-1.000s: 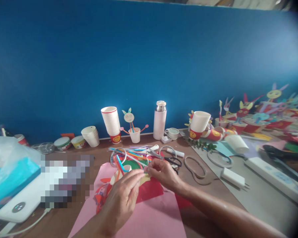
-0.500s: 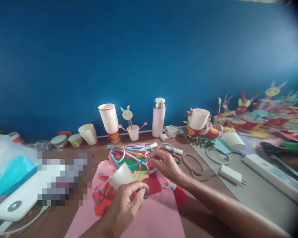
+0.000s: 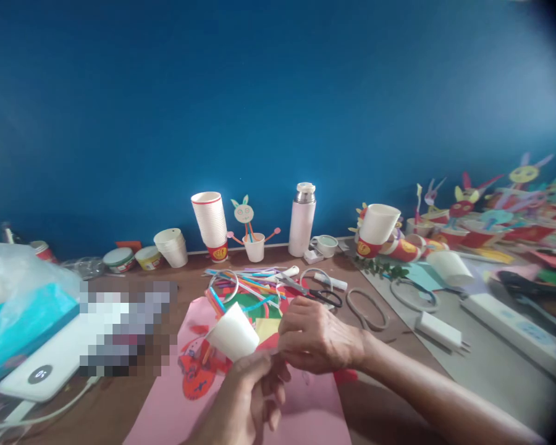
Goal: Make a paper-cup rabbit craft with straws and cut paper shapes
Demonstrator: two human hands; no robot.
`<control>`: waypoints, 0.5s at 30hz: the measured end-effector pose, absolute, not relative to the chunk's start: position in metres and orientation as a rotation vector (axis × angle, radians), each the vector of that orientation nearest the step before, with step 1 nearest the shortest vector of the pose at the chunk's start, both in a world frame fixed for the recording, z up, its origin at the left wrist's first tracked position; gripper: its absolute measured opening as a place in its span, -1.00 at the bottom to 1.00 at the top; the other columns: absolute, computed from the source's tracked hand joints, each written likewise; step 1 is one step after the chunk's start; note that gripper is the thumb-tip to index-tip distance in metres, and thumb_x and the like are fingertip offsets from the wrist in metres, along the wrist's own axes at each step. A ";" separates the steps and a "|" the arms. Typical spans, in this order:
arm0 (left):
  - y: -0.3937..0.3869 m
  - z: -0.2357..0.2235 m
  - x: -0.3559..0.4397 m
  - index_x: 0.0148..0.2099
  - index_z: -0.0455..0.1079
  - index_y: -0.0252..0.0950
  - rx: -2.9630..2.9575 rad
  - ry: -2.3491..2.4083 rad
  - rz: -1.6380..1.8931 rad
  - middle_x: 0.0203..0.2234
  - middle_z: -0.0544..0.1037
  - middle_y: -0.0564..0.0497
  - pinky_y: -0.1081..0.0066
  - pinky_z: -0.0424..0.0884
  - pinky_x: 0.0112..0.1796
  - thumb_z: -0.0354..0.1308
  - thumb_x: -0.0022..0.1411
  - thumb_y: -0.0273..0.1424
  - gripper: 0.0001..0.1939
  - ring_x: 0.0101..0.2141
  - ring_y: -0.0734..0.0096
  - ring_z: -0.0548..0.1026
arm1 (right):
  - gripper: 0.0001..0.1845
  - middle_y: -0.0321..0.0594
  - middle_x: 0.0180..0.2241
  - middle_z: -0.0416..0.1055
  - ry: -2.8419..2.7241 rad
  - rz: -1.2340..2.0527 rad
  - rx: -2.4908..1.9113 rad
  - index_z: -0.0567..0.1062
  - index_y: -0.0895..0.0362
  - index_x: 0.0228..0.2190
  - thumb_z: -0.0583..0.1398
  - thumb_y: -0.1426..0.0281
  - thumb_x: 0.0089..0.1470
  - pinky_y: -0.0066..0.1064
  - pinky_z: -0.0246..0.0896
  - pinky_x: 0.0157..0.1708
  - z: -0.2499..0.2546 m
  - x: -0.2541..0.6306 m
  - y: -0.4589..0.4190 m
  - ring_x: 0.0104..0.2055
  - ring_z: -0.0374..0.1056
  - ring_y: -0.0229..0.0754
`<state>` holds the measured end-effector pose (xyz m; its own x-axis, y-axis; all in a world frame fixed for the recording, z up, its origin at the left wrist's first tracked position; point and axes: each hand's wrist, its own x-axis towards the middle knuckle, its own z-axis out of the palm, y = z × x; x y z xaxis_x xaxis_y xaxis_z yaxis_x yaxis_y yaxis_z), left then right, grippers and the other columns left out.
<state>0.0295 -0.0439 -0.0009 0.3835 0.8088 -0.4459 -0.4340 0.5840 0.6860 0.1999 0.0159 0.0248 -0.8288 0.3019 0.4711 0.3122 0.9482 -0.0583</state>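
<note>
My left hand (image 3: 254,386) and my right hand (image 3: 322,334) meet over the pink paper sheet (image 3: 306,414), fingertips pinched together. Whatever is between them is hidden or too small to make out. Just beyond my left hand a white paper cup (image 3: 234,332) leans to the left, with blue and orange stems (image 3: 216,301) at its mouth. Whether my left hand touches the cup I cannot tell. A blue stem (image 3: 265,303) stretches out behind it. Red paper cut-outs (image 3: 198,377) lie left of my left hand. Scissors (image 3: 324,296) rest beyond my right hand.
Along the blue wall stand a cup stack (image 3: 209,222), a bunny figure in a cup (image 3: 254,247) and a thermos (image 3: 302,222). Right are more cups (image 3: 380,225), a charger (image 3: 441,332) and a power strip (image 3: 514,334). A power bank (image 3: 32,377) lies left.
My right hand has come down and toward me from the blue stem to meet my left hand's fingertips. The view has shifted slightly left.
</note>
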 end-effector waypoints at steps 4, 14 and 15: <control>-0.047 0.004 0.034 -0.43 0.33 -0.34 0.459 0.846 0.832 -0.59 0.32 0.10 0.55 0.01 -0.73 -0.01 0.12 -0.28 -0.77 -0.73 0.65 0.15 | -0.86 -0.23 -0.49 0.37 -2.678 0.037 -0.420 0.44 0.13 -0.41 0.07 0.44 0.01 -0.38 0.08 -0.36 0.034 0.201 0.012 -0.38 0.24 -0.23; -0.046 -0.012 0.032 -0.47 0.32 -0.38 0.785 0.878 0.778 -0.65 0.37 0.09 0.58 0.07 -0.71 0.07 0.08 -0.27 -0.75 -0.75 0.69 0.18 | -0.80 -0.21 -0.46 0.41 -2.551 0.495 -0.587 0.45 0.19 -0.41 0.08 0.35 0.08 -0.45 0.13 -0.35 0.039 0.214 0.019 -0.40 0.27 -0.29; -0.046 -0.015 0.032 -0.47 0.31 -0.38 0.826 0.872 0.758 -0.65 0.38 0.08 0.58 0.09 -0.72 0.07 0.08 -0.26 -0.74 -0.76 0.68 0.20 | -0.80 -0.20 -0.46 0.41 -2.510 0.502 -0.653 0.45 0.20 -0.42 0.07 0.37 0.08 -0.46 0.13 -0.36 0.038 0.216 0.022 -0.41 0.28 -0.29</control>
